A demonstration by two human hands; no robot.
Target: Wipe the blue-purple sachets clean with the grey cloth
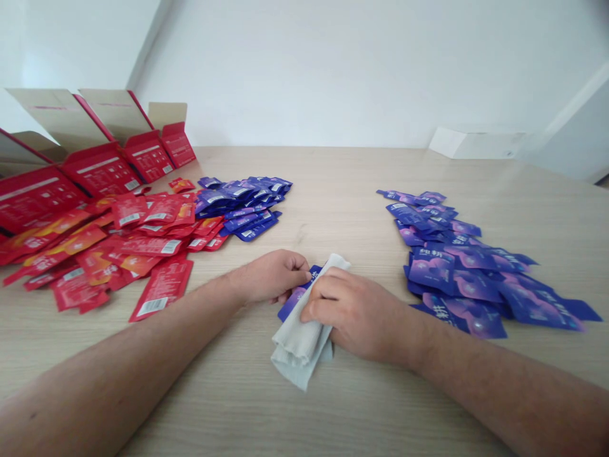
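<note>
Between my hands, over the middle of the table, is a purple-blue sachet (291, 306), partly covered by a folded white cloth (304, 330). My left hand (278, 276) pinches the sachet's upper left edge between thumb and fingers. Closed round the cloth, my right hand (354, 311) presses it against the sachet's face. The sachet's right part is hidden under the cloth and fingers. To the right lies a spread of purple-blue sachets (432, 266), printed sides up. A smaller heap of purple-blue sachets (245, 197) sits at the back left of my hands.
Red and orange sachets (143, 247) are heaped on the left of the wooden table (333, 216). Behind them several red cartons (99, 171) stand with raised flaps. A white box (476, 143) lies at the back right, before the white wall.
</note>
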